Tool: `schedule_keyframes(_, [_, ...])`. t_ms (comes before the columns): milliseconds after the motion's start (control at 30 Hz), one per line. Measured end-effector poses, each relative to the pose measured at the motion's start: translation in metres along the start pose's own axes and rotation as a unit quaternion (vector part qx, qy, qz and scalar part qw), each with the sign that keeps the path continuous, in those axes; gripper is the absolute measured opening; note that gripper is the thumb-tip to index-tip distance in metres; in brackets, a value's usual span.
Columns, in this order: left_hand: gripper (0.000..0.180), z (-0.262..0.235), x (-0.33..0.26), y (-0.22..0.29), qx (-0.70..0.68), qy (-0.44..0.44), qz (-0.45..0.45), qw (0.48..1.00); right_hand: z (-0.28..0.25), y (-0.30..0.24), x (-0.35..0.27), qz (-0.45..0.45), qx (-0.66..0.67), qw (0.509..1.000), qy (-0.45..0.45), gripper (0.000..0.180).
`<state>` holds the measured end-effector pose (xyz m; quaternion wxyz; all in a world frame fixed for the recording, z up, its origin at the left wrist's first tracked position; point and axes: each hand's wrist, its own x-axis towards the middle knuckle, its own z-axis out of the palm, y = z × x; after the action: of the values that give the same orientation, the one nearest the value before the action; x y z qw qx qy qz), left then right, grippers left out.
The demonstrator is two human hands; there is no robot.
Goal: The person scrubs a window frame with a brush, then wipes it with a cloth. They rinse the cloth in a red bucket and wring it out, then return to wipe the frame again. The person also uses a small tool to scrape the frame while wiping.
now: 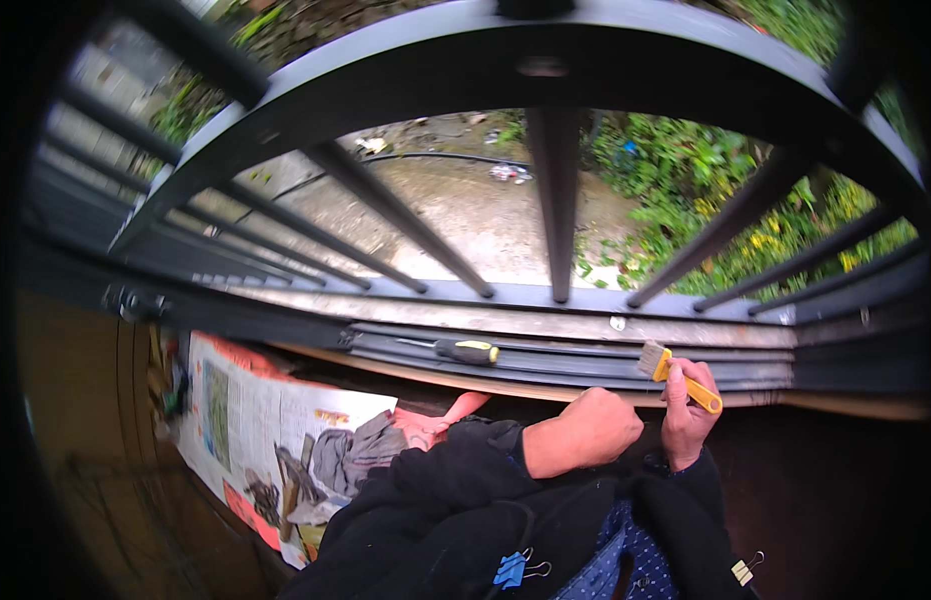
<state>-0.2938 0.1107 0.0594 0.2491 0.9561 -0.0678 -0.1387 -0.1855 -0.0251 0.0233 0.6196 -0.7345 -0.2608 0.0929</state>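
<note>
One bare right hand (pixel 686 425) holds a flat, yellow-handled brush (pixel 662 363) by its handle, a grip that likely keeps the pale bristles free over the dark, grooved metal window track (pixel 570 362) just beyond the fingers. To its left, the bare left hand (pixel 590 432) is curled into a fist; whether it holds anything, I cannot tell. Farther left, a black-and-yellow screwdriver (pixel 467 351) lies along the track, whose ridges probably stop it rolling.

Left hand (pixel 597 425): balled into a fist, back upward
Left forearm (pixel 543 450): angled rightward
Right hand (pixel 685 425): upright, clasped in a pinch
</note>
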Motion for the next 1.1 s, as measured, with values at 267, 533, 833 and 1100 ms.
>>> schedule_keyframes(267, [0.010, 0.009, -0.096, -0.024, -0.015, 0.141, -0.211, 0.967, 0.066, -0.013, 0.019, -0.035, 0.084, 0.977, -0.192, 0.030])
schedule_keyframes(533, [0.022, 0.021, -0.195, 0.006, -0.076, 0.274, -0.454, 0.845, 0.137, -0.022, 0.031, -0.227, -0.065, 0.896, -0.375, 0.013])
schedule_keyframes(833, [0.012, 0.076, -0.345, 0.037, 0.053, 0.367, -0.698, 0.612, 0.225, -0.015, 0.013, -0.323, -0.318, 0.768, -0.452, 0.043])
schedule_keyframes(1100, [0.022, 0.120, -0.476, 0.036, 0.067, 0.401, -0.780, 0.476, 0.228, -0.066, 0.003, -0.311, -0.265, 0.777, -0.478, 0.028])
